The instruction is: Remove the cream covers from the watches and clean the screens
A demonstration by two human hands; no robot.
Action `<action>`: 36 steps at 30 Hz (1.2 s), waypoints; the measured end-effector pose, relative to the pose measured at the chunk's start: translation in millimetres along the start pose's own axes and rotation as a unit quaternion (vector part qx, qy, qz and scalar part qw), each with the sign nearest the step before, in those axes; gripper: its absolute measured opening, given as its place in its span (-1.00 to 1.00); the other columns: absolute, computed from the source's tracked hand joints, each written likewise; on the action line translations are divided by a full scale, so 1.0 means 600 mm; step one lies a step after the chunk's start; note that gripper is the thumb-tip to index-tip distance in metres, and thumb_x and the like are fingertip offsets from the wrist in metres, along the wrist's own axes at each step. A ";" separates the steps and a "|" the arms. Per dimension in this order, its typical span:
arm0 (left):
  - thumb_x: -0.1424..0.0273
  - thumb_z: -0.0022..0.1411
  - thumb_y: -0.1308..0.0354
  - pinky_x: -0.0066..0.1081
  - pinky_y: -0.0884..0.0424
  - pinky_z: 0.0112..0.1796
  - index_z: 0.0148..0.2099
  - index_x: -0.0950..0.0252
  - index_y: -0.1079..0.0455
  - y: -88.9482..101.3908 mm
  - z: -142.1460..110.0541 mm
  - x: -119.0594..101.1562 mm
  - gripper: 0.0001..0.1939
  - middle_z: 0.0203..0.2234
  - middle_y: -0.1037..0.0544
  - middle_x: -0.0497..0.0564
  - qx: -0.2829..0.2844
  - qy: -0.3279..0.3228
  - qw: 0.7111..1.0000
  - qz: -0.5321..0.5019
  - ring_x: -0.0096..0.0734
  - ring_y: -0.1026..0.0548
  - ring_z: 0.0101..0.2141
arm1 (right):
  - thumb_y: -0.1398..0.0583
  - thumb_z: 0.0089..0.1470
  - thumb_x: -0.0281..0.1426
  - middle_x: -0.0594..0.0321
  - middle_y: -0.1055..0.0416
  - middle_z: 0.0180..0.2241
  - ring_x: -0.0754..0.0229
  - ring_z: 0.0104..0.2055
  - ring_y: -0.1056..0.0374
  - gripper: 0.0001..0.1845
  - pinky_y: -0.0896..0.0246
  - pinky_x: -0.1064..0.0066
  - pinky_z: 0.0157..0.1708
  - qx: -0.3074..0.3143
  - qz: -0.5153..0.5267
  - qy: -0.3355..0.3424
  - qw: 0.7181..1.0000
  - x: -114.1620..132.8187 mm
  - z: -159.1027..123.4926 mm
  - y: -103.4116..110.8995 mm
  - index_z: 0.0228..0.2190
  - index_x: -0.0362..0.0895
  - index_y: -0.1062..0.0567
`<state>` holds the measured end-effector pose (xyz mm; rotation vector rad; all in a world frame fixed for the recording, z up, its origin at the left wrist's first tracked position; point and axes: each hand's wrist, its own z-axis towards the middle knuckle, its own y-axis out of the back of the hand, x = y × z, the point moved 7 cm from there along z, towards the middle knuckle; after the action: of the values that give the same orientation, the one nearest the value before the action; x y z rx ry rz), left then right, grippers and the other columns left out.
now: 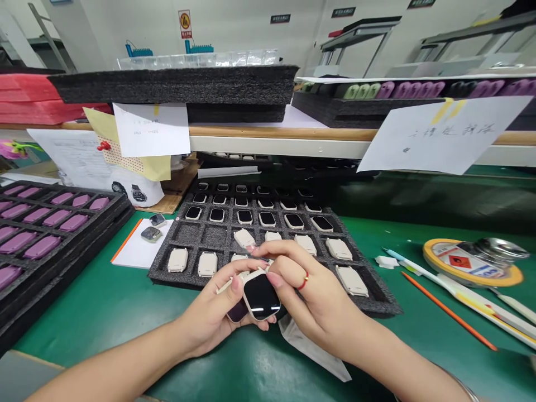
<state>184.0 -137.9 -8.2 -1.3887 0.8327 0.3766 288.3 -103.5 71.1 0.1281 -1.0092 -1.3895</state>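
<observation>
Both my hands hold a cream smartwatch body [260, 295] with a black screen, just in front of a black foam tray [379, 298]. My left hand [218, 312] cups it from below with the thumb on its left edge. My right hand [312, 296], with a red ring, pinches its upper right corner. The tray's near rows hold cream watch bodies [178, 259] lying face down. Its far rows hold bodies with black screens up [245, 216].
A second foam tray of purple watch bodies [42, 234] sits at left. A white card with two loose watch bodies [151, 234] lies beside it. At right lie an orange pencil [448, 310], a white pen [419, 272] and a round tin [473, 259]. A shelf overhangs behind.
</observation>
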 end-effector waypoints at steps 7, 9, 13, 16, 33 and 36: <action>0.07 0.24 -0.25 -0.55 -0.49 -0.36 -0.02 0.12 -0.55 -0.010 -0.002 -0.004 -0.64 -0.28 -0.68 0.12 0.021 0.023 0.999 -0.009 -0.43 -0.64 -0.38 | 0.00 0.33 -0.53 0.07 -0.46 -0.05 0.09 0.03 -0.46 -0.77 -0.46 0.19 -0.01 -0.102 0.000 -0.012 0.995 -0.021 0.001 0.027 -0.29 -0.07 -0.40; 0.06 0.24 -0.25 -0.56 -0.49 -0.37 -0.02 0.13 -0.54 -0.010 -0.003 -0.005 -0.64 -0.26 -0.69 0.15 0.018 0.024 1.000 -0.009 -0.43 -0.64 -0.39 | -0.01 0.34 -0.50 0.08 -0.46 -0.07 0.07 0.03 -0.45 -0.76 -0.44 0.15 0.00 -0.143 -0.002 -0.033 0.989 -0.031 0.000 0.045 -0.36 -0.07 -0.38; 0.04 0.22 -0.25 -0.57 -0.47 -0.40 -0.03 0.14 -0.52 -0.005 -0.004 -0.003 -0.62 -0.27 -0.69 0.15 0.004 0.030 0.999 -0.016 -0.45 -0.63 -0.41 | -0.11 0.30 -0.47 0.11 -0.43 -0.06 0.04 0.07 -0.41 -0.87 -0.40 0.09 0.06 -0.186 0.007 -0.051 0.981 -0.039 -0.001 0.066 -0.24 -0.02 -0.43; 0.02 0.23 -0.24 -0.60 -0.45 -0.43 -0.02 0.15 -0.51 -0.002 -0.003 0.000 -0.60 -0.28 -0.69 0.15 0.003 0.031 0.999 -0.020 -0.47 -0.62 -0.43 | -0.17 0.26 -0.52 0.13 -0.39 -0.01 0.06 0.11 -0.39 -0.71 -0.40 0.13 0.10 -0.215 0.051 -0.049 0.974 -0.039 -0.004 0.076 -0.04 0.02 -0.44; -0.02 0.22 -0.23 -0.62 -0.29 -0.56 -0.02 0.20 -0.52 -0.005 0.002 0.005 -0.55 -0.34 -0.69 0.16 0.026 0.036 0.998 -0.036 -0.56 -0.48 -0.60 | -0.26 0.17 -0.53 0.17 -0.52 -0.09 0.06 0.01 -0.47 -0.68 -0.48 0.17 -0.02 -0.154 0.019 -0.025 0.988 -0.009 -0.002 0.062 -0.07 0.03 -0.55; -0.06 0.15 -0.27 -0.61 -0.22 -0.59 -0.01 0.26 -0.54 -0.005 0.003 0.005 -0.45 -0.37 -0.66 0.15 0.018 0.045 0.998 -0.030 -0.59 -0.42 -0.62 | -0.29 0.11 -0.61 0.28 -0.59 -0.23 0.14 -0.15 -0.54 -0.70 -0.52 0.27 -0.12 -0.210 -0.008 0.005 0.978 0.000 -0.008 0.083 -0.21 0.03 -0.59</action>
<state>188.7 -137.3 -8.1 -1.4027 0.8651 0.2531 328.4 -93.5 98.9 -0.1709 -0.6877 -1.5850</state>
